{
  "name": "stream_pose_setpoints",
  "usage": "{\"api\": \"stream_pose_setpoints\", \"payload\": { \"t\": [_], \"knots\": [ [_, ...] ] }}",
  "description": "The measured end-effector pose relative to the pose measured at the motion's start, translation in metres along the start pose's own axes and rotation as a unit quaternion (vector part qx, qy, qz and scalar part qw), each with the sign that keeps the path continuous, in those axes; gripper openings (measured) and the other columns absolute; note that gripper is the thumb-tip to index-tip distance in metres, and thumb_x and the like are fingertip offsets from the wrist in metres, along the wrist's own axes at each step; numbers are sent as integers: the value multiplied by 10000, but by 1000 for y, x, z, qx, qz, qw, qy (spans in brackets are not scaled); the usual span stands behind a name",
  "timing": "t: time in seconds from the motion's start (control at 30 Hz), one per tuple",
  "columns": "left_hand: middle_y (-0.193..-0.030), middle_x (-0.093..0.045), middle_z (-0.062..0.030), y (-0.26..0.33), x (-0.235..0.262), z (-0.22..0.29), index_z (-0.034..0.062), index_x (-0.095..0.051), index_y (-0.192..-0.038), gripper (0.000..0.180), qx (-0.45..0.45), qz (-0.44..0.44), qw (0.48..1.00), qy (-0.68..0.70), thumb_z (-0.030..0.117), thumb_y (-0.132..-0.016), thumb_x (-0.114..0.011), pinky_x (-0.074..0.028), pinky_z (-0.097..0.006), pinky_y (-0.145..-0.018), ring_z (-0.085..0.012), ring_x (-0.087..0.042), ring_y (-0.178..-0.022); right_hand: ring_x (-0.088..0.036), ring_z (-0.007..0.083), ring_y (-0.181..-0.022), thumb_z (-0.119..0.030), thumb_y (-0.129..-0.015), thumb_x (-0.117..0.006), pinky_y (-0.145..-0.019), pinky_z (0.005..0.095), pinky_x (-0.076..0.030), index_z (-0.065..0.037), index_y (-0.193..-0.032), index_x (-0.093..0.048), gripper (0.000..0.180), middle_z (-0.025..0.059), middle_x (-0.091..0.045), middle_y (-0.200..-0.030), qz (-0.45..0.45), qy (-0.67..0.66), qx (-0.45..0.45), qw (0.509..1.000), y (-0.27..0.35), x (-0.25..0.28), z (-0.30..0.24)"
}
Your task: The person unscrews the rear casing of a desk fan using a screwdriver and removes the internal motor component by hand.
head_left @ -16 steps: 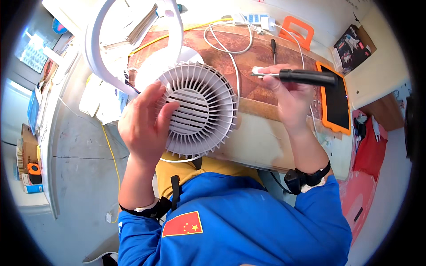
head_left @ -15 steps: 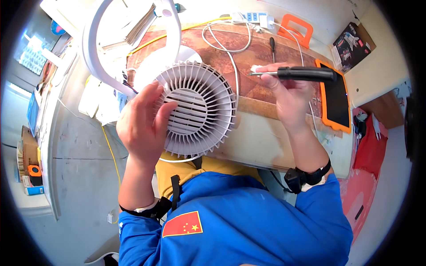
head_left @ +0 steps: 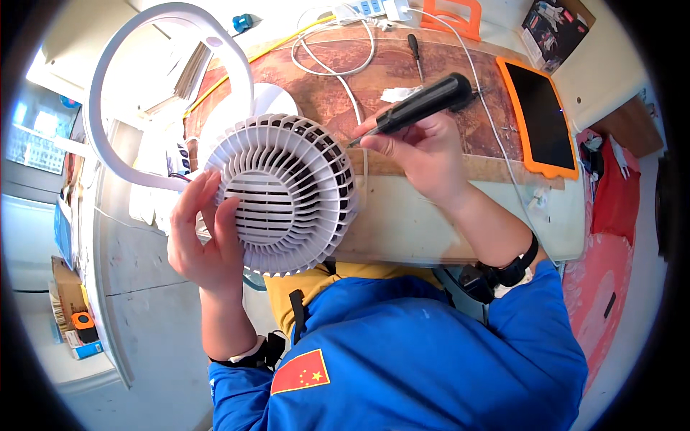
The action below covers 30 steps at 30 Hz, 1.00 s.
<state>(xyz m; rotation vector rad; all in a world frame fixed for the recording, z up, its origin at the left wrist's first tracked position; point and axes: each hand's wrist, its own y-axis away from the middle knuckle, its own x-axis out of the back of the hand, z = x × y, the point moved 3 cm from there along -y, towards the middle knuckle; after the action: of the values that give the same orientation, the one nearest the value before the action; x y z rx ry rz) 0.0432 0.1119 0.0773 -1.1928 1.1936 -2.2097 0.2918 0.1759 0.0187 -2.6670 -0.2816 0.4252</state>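
Note:
A white round slotted housing (head_left: 343, 194), with bars across its middle, faces up in front of me over the table's near edge. My left hand (head_left: 208, 237) grips its left rim, thumb on the face and fingers at the edge. A large white ring-shaped frame (head_left: 100, 93) rises behind it; a dark wire shows near its lower end. To the right, my right hand (head_left: 428, 154) is closed on a screwdriver (head_left: 424, 104) with a black handle. The handle points up and right, and the metal tip is close to the housing's right rim. Whether they touch, I cannot tell.
An orange-framed tablet (head_left: 535, 118) lies at the table's right side. A second screwdriver (head_left: 415, 52) and a crumpled white piece (head_left: 399, 94) lie farther back. White cables (head_left: 332, 72) run to a power strip (head_left: 366, 8). Several small screws (head_left: 507, 129) lie near the tablet.
My right hand has brought the screwdriver left and down toward the housing, its handle now slanting upward. The housing has tilted a little in my left hand. The whole view has shifted.

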Motion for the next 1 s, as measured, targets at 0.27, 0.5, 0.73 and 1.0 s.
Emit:
{"api": "stream_pose_setpoints", "payload": {
  "t": [0.27, 0.5, 0.73, 1.0],
  "knots": [
    [-951, -697, -155, 2, 1, 0, -33, -580, -1081, 293, 7, -6, 1000, 8, 58, -826, -688, -519, -327, -833, -224, -680, -906, -666, 143, -872, 12, -818, -688, -786, 270, -551, 0, -931, -607, 140, 80, -677, -921, -36, 20, 9, 999, 4, -3, -3],
    [-965, -693, -159, 3, 1, -1, -43, -569, -1084, 290, 11, -8, 1000, 20, 51, -833, -678, -513, -340, -853, -233, -676, -927, -658, 118, -850, 37, -809, -684, -761, 252, -543, -4, -902, -632, 114, 62, -678, -891, -35, -8, -45, 998, 4, -5, -2],
    [-974, -691, -157, 4, 1, -1, -44, -568, -1084, 293, 13, -9, 1000, 18, 67, -837, -682, -513, -344, -855, -234, -674, -934, -648, 105, -817, 34, -806, -687, -730, 242, -536, -7, -858, -643, 80, 45, -665, -854, -32, 3, -22, 999, 3, -7, -2],
    [-967, -691, -154, 4, 1, -1, -44, -569, -1081, 290, 8, -10, 1000, 17, 78, -843, -682, -518, -341, -846, -237, -675, -927, -650, 170, -881, 89, -819, -623, -766, 294, -555, 19, -916, -619, 121, 105, -646, -928, -75, -1, -1, 997, 2, -5, -2]
  ]
}}
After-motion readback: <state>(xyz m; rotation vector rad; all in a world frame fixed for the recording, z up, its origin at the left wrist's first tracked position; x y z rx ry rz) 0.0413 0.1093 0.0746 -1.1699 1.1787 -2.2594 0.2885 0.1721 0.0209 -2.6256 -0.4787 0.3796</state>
